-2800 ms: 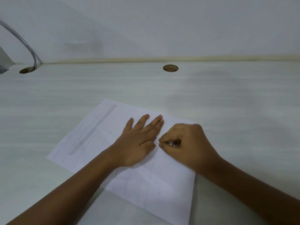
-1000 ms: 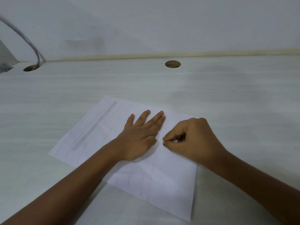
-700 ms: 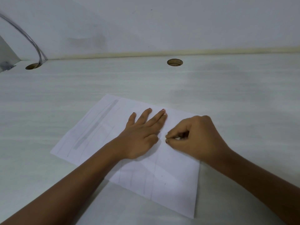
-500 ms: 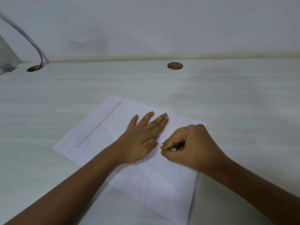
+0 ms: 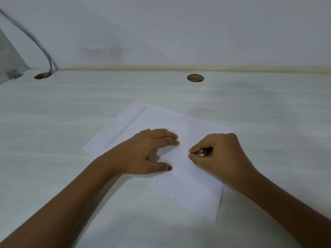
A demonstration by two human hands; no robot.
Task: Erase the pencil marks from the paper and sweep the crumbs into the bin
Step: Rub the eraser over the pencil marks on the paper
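A white sheet of paper (image 5: 197,194) lies flat on the pale desk (image 5: 71,122), turned at an angle, just right of and below the middle of the frame. A grey pencil band (image 5: 125,127) runs along the sheet's upper left side, and faint pencil lines (image 5: 170,187) cross its lower part.

The left hand (image 5: 143,154) rests on the middle of the sheet. Its fingers are stretched out toward the right and blurred, and its thumb (image 5: 161,167) is spread away from them, lying on the paper. It holds nothing.

The right hand (image 5: 222,156) sits on the right part of the sheet, just beside the left hand but not touching it. Its fingers are curled in, and the thumb and forefinger pinch a small object (image 5: 198,154) against the paper. The fingers hide most of that object, so I cannot tell what it is.

Toward the top of the frame the desk has two round holes, one at the upper middle (image 5: 195,78) and one at the upper left (image 5: 42,75). A grey cable (image 5: 41,45) drops down the white wall (image 5: 197,33) into the left hole.
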